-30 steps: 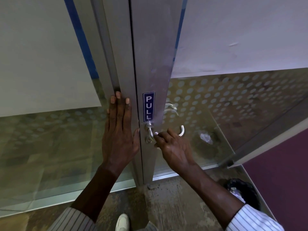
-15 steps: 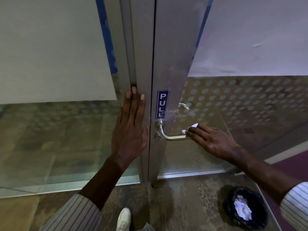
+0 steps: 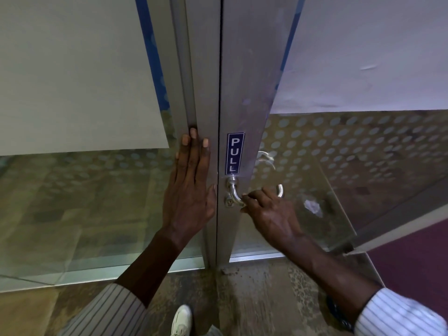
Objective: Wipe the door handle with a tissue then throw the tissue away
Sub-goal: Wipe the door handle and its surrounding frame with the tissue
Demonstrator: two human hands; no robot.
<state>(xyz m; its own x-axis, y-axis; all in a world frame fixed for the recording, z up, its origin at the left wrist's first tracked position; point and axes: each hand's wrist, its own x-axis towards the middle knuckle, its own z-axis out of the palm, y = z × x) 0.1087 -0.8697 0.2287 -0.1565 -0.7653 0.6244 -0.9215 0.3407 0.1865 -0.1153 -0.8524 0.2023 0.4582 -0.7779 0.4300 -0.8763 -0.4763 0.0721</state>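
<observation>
A curved silver door handle (image 3: 234, 194) sticks out of the metal door frame (image 3: 244, 98), just below a blue PULL sticker (image 3: 234, 153). My right hand (image 3: 271, 218) is closed around the handle's bar near its base, fingers curled over it. The tissue is hidden inside that hand. My left hand (image 3: 190, 187) lies flat with fingers straight on the fixed metal post left of the door gap.
The glass door panel (image 3: 363, 151) with frosted dots stands to the right; a reflection of crumpled white paper shows in it. A black bin (image 3: 335, 311) peeks out behind my right sleeve at the lower right. My white shoe (image 3: 181, 320) is on the concrete floor below.
My right hand slid back along the handle from its outer end to near the base. The tissue that showed at the fingertips is now covered. My left hand stayed flat on the post.
</observation>
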